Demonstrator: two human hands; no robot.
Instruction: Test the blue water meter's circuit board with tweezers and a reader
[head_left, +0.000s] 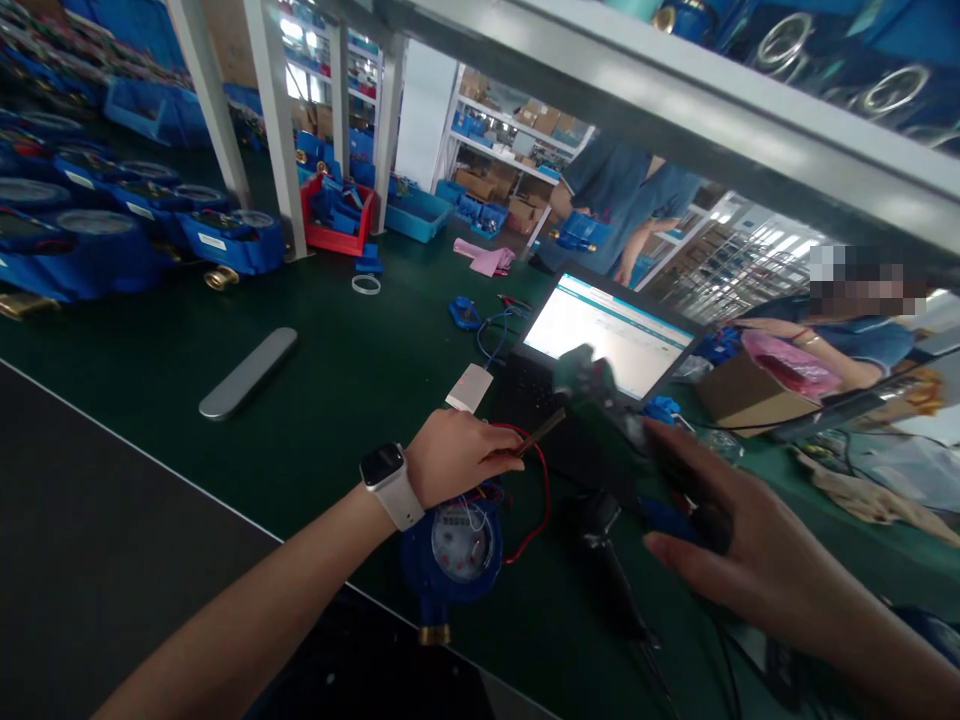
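My left hand (465, 450), a pale watch on its wrist, is closed, pinching a thin brownish metal strip (546, 428) that points toward the laptop. Just below it lies a blue water meter (459, 545) with a round clear dial, a brass end and wires at its top; a red wire (547, 490) loops out to the right. On the right, my right hand (720, 520) is wrapped around a dark hand tool (622, 415), smeared by motion, so its exact kind is unclear. The tool's front end overlaps the laptop screen.
A laptop (611, 330) stands open behind the hands; a white box (469, 387) with a blue cable sits beside it. A black corded device (611, 570) lies front right. Blue meters (232, 240) line the left, near a silver bar (249, 374). Two people are across the bench.
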